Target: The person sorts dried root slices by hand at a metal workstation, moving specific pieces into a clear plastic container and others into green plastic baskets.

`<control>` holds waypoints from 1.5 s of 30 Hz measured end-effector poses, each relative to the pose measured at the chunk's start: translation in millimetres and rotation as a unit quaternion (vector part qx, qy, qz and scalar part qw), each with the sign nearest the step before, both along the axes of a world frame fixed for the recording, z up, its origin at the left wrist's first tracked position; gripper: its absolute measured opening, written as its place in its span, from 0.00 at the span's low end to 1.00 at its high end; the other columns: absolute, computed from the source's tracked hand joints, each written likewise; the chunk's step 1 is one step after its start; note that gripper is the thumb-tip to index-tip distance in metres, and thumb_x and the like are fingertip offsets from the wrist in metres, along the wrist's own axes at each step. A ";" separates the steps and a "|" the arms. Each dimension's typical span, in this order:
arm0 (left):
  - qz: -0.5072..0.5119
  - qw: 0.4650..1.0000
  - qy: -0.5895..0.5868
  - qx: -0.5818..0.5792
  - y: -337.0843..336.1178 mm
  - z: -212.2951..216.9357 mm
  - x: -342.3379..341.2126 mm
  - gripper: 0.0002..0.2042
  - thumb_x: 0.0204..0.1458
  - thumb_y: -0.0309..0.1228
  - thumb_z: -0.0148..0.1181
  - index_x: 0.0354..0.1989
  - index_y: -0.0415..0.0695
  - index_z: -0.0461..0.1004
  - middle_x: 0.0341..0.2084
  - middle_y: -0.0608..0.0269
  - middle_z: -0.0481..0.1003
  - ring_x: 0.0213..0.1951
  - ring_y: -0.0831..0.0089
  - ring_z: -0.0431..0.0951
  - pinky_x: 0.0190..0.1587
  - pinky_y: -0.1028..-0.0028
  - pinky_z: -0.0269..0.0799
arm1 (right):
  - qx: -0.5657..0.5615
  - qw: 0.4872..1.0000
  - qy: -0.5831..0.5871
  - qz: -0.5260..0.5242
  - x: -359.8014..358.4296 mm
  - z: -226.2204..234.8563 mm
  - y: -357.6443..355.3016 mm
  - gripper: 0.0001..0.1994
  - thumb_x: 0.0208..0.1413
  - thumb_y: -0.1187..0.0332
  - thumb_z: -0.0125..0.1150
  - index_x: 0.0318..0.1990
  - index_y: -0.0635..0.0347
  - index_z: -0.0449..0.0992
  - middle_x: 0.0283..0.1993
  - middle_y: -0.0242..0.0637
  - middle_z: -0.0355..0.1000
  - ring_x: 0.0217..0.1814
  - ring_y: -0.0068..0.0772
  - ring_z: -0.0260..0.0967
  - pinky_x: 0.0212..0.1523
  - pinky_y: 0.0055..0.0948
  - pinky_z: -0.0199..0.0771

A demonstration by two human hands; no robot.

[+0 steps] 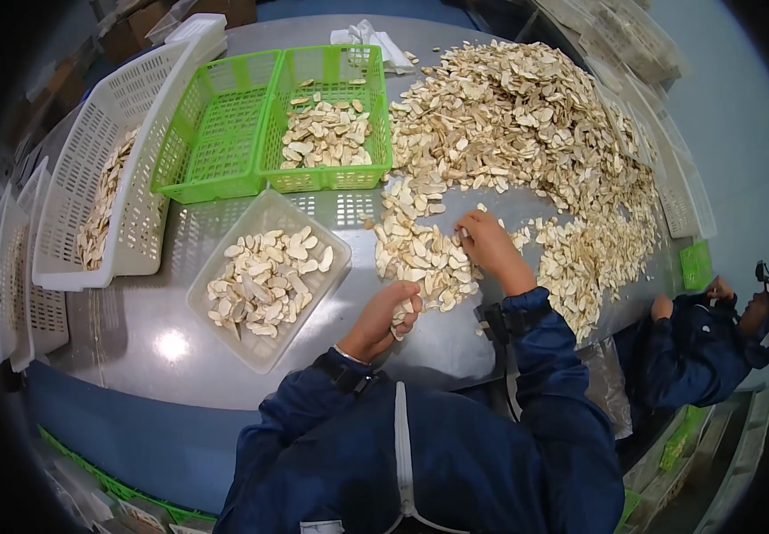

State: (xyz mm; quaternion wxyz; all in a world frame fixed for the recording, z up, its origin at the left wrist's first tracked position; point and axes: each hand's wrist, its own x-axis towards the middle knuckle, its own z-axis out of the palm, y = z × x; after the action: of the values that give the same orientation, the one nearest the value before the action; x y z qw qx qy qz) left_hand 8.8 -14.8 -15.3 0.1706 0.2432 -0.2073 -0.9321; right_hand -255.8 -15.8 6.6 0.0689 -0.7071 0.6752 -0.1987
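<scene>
My left hand (379,319) is closed around a few pale dried slices (400,313), which stick out between the thumb and fingers. It hovers at the near edge of a small heap of the same cream-coloured slices (420,251) on the metal table. My right hand (494,248) reaches over the right side of that heap, fingers bent together at the slices; what is in the fingertips is hidden. Left of my left hand, a shallow translucent plastic tray (269,354) holds a loose layer of slices.
A large pile of slices (527,116) covers the table's far right. Two green baskets (215,133) stand at the back, the right one partly filled. White perforated baskets (140,191) line the left. A co-worker (696,343) sits at the right edge beside a green basket (695,265).
</scene>
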 end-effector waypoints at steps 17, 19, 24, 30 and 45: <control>0.020 0.999 -0.030 -0.039 4.7 5.6 -2.9 0.07 0.62 0.35 0.47 0.38 0.44 0.67 0.23 0.67 0.68 0.18 0.80 0.62 0.17 0.82 0.56 | -0.023 0.975 -0.158 -0.157 24.5 16.0 58.7 0.08 0.50 0.64 0.56 0.31 0.59 0.74 0.28 0.46 0.73 0.33 0.53 0.70 0.34 0.45 0.69; -0.006 0.998 -0.020 -0.066 6.7 7.7 -11.3 0.07 0.62 0.34 0.48 0.37 0.44 0.66 0.23 0.67 0.68 0.18 0.80 0.62 0.17 0.82 0.55 | -0.052 0.969 -0.190 -0.151 33.9 21.2 75.3 0.08 0.50 0.64 0.56 0.33 0.58 0.75 0.29 0.47 0.73 0.33 0.54 0.71 0.35 0.46 0.70; 0.000 0.990 -0.044 -0.134 15.9 8.0 -15.1 0.08 0.62 0.37 0.49 0.36 0.45 0.65 0.24 0.70 0.66 0.18 0.85 0.60 0.15 0.86 0.51 | -0.050 0.962 -0.256 -0.081 74.4 32.3 102.1 0.09 0.54 0.65 0.54 0.35 0.60 0.76 0.35 0.44 0.74 0.39 0.49 0.71 0.40 0.42 0.70; -0.005 0.990 -0.047 -0.134 29.9 19.4 -19.9 0.12 0.63 0.39 0.47 0.33 0.44 0.66 0.22 0.69 0.66 0.17 0.84 0.60 0.16 0.85 0.51 | -0.081 0.972 -0.217 -0.033 96.1 30.5 118.6 0.08 0.57 0.66 0.53 0.39 0.57 0.75 0.36 0.40 0.71 0.38 0.44 0.71 0.37 0.37 0.72; -0.019 0.982 -0.055 -0.177 37.8 25.8 -16.3 0.13 0.62 0.38 0.50 0.28 0.44 0.65 0.19 0.70 0.63 0.17 0.84 0.59 0.16 0.85 0.51 | -0.138 0.968 -0.211 -0.002 99.8 21.5 130.0 0.09 0.55 0.69 0.56 0.40 0.61 0.76 0.37 0.39 0.71 0.39 0.43 0.71 0.39 0.35 0.73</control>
State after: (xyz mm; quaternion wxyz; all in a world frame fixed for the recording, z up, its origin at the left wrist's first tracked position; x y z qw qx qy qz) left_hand -7.5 23.0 10.5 0.1815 0.2563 -0.3828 -0.8688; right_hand -156.0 114.2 28.1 0.1114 -0.6503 0.6127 -0.4350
